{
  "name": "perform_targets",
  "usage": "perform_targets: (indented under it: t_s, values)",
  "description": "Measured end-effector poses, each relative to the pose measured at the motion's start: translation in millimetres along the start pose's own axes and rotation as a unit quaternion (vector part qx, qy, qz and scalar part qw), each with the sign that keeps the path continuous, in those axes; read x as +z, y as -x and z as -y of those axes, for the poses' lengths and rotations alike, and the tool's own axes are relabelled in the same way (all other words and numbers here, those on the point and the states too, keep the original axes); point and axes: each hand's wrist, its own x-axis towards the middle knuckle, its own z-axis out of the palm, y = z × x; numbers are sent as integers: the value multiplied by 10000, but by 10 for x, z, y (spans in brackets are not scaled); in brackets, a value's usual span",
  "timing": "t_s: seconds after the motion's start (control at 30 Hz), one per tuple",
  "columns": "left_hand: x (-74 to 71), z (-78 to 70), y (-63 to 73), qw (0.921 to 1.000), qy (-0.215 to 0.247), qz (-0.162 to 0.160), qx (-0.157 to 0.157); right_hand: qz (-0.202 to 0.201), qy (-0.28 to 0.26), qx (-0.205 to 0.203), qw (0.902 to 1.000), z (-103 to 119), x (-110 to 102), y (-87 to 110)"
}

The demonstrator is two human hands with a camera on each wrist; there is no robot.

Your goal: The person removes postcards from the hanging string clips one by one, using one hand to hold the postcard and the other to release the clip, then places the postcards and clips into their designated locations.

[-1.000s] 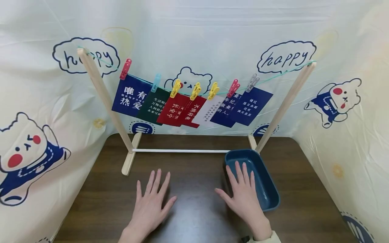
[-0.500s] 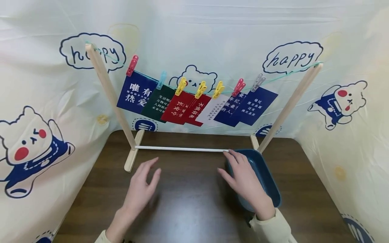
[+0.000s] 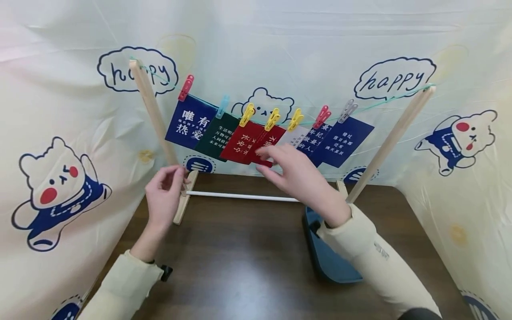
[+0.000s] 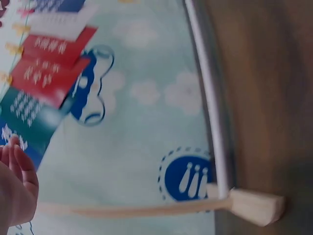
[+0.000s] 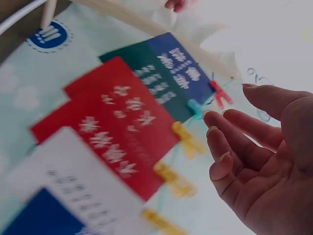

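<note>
Red cards (image 3: 238, 144): hanging mid-line on the far side, overlapping, between the green card (image 3: 216, 135) and the white card (image 3: 298, 134).
Card direction: printed faces toward the person, lower ends slanting down and left; overlap hides which side is longer.
Yellow clips (image 3: 247, 114): on the red and white cards' top edges, long axes leaning up and right.
Change: both hands have risen from low over the worktop (image 3: 232, 249) and blue tray (image 3: 338, 264); every card in view remains clipped, so the work seems to have shifted up toward the line (image 3: 370, 106) with nothing taken down.
Right hand (image 3: 298, 169): fingers loosely bent, thumb apart, gripping nothing; in front of the red cards, not touching the clips.
Left hand (image 3: 163, 198): fingers curved inward, nothing visible in them; beside the left post (image 3: 150, 104), contact unclear.
Between hands: well apart.
White rod (image 3: 244, 196): low, beyond the worktop's middle.
</note>
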Motion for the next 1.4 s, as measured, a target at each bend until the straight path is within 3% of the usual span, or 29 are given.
perform_targets:
  t_s: [0.2,0.33,0.53,0.67,0.8,0.93,1.1,1.4]
  values:
    - [-63,-4,-460,9957,827,-417,77,422,577,-256,9971,229,-147,-561]
    - [-100,-104,-677,9948,903,-454,110,592,623,-259,9960,318,-222,-942]
    - [-108,-178,-865,9987,421,-285,-46,695,523,125,9961,444,-275,-1426]
    - [-67,-160,-925,9994,298,53,-190,730,439,425,9955,470,-246,-1700]
    - [-53,-157,-960,9994,198,156,-220,698,316,574,9954,452,-163,-1946]
    - [-67,-172,-985,9989,81,319,-337,797,-15,742,9941,404,-87,-2097]
    - [-54,-166,-998,9974,-202,541,-423,832,-617,789,9915,363,-30,-2147]
    - [7,-140,-1018,9982,41,322,-498,624,-1129,802,9884,413,-18,-2139]
